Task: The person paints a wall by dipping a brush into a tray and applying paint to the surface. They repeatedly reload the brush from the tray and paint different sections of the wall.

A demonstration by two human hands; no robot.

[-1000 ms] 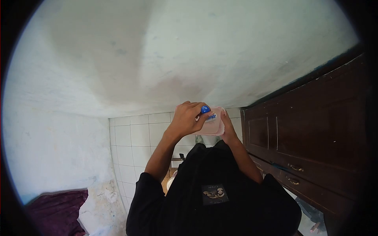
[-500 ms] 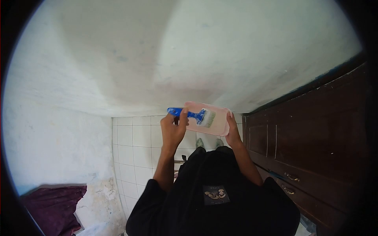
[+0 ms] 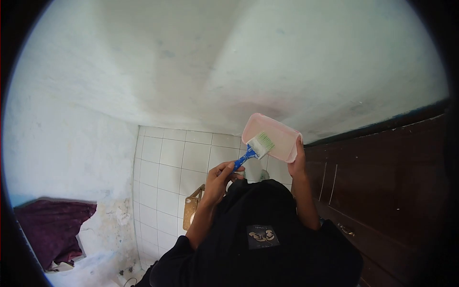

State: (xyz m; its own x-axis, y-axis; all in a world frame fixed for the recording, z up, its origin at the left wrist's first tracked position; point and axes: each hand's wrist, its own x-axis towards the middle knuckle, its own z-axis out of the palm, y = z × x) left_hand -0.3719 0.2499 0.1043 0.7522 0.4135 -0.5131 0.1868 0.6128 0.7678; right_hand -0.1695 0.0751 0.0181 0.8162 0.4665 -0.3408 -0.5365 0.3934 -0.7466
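My left hand (image 3: 222,178) is closed round the handle of a paintbrush (image 3: 248,155), which is blue with paint smears. Its pale, paint-covered bristles point up and right and overlap the lower left part of a pink plastic tray (image 3: 282,135). The tray is shallow and rectangular with rounded corners, tilted down to the right. At the tray's right end my right hand (image 3: 298,160) grips the rim, thumb along the edge. Both hands are above the tiled floor, close to the painted wall (image 3: 201,67).
White floor tiles (image 3: 172,153) lie below. A small wooden stool (image 3: 190,210) stands left of my body. Dark wooden furniture with a metal handle (image 3: 345,230) runs along the right. Maroon cloth (image 3: 55,225) hangs at the lower left wall.
The tray has shifted right and tilted more. My left hand has moved down and right, and the brush has turned from pointing right to pointing up and right. More of the stool shows.
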